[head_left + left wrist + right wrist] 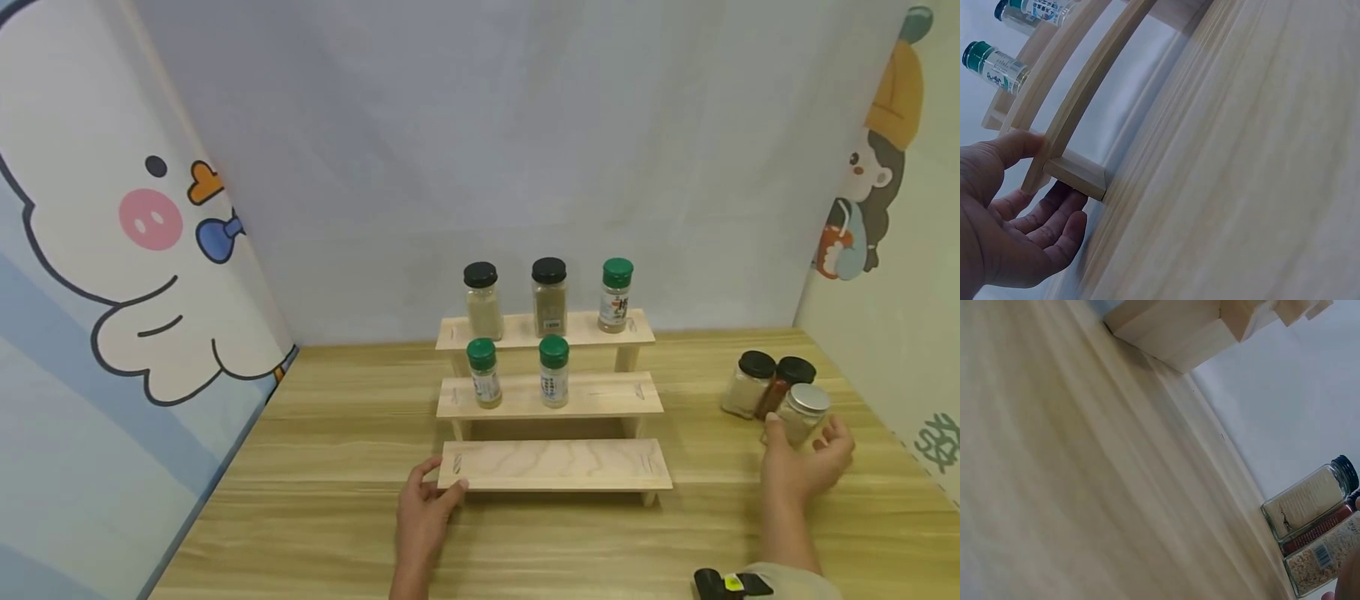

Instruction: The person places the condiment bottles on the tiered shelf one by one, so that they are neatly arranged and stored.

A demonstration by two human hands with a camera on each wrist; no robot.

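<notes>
A pale wooden three-step rack [555,467] stands on the table. My left hand [425,508] holds the left end of its lowest step, thumb on the board's front corner. In the left wrist view the curled fingers [1063,219] lie by the short leg under that step. My right hand [806,467] is at a silver-lidded jar [808,400], thumb on the left of it and fingers spread to the right. Whether they touch the glass cannot be told. The right wrist view shows pale grains in this jar [1319,559], with only a bit of the hand at the edge.
Beside the silver-lidded jar stand a black-lidded jar of pale powder [748,385] and a dark-lidded red one [787,379]. On the top step are two black-lidded jars [550,300] and a green-capped shaker [615,296]. Two green-capped shakers [554,372] occupy the middle step.
</notes>
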